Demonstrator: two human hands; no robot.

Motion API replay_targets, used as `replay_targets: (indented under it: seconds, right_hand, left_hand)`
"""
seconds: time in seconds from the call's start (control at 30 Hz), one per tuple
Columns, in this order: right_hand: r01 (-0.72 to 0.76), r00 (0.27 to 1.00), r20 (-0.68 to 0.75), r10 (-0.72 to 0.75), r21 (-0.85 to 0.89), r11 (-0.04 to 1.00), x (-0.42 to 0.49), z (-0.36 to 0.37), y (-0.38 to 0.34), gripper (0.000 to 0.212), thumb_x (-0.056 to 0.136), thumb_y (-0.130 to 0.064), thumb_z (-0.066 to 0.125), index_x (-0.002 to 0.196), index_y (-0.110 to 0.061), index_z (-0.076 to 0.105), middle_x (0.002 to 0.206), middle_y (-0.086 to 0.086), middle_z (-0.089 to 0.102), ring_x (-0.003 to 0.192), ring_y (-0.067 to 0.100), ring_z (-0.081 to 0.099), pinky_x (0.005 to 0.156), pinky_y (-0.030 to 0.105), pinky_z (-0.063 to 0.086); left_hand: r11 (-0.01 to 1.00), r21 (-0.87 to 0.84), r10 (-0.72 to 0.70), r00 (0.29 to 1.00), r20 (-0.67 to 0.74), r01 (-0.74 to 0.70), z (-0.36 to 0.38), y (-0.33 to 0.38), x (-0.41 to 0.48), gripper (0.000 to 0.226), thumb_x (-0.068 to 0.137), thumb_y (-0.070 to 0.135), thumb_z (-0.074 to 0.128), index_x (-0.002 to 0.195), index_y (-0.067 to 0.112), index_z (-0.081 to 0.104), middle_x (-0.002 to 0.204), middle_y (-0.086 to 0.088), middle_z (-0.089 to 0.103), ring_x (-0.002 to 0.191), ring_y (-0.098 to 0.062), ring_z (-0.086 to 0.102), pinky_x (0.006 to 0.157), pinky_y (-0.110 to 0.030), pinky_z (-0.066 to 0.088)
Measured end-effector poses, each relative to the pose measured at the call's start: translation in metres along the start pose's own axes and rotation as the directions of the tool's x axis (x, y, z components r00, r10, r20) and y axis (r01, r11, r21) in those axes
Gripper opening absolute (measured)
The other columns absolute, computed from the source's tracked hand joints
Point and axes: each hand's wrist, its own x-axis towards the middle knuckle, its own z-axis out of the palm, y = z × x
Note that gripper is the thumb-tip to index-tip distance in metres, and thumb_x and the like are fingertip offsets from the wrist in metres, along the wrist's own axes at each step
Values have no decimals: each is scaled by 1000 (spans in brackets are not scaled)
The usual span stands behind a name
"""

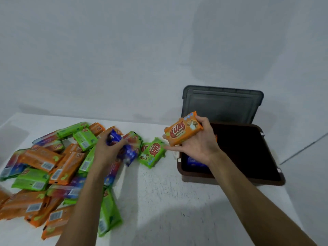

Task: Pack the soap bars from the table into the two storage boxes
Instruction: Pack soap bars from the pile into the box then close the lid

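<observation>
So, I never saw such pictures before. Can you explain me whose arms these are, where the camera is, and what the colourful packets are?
No machine here: a person works with bare hands. The single picture comes from a camera worn on the person's head, looking forward and down. On the white table lies a pile of wrapped soap bars, orange, green and blue. The left hand grips a blue soap bar, blurred by motion. The right hand holds an orange soap bar near the open brown storage box, where one blue bar already lies. A grey lid stands behind it. Only one box is in view.
</observation>
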Motion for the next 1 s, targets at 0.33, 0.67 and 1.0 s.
replay_targets:
  seconds: [0.33,0.67,1.0]
  right_hand:
    - [232,867,-272,-417,-519,823,-33,-43,-30,26,103,-26,42,116,-11,58,117,18,58,100,31,69,79,47,60]
    - [122,825,-245,-509,-803,584,-33,-82,-44,10,100,-21,51,107,-19,59,113,6,60,97,19,65,73,37,60]
    - [-106,793,-216,-569,-970,220,-16,-102,-34,17,91,-31,64,104,-23,55,115,-3,56,93,9,58,60,23,52]
  left_hand:
    - [857,-464,-92,952,291,224,72,24,-33,54,89,25,64,136,8,43,116,-11,67,98,-23,70,72,-39,61]
    - [833,-526,-37,966,256,171,121,42,-57,13,96,24,55,107,17,54,109,-6,64,100,-17,67,77,-37,60]
    - [860,-483,-53,969,241,167,133,41,-67,20,92,26,58,109,17,56,110,-4,65,100,-17,67,68,-30,61]
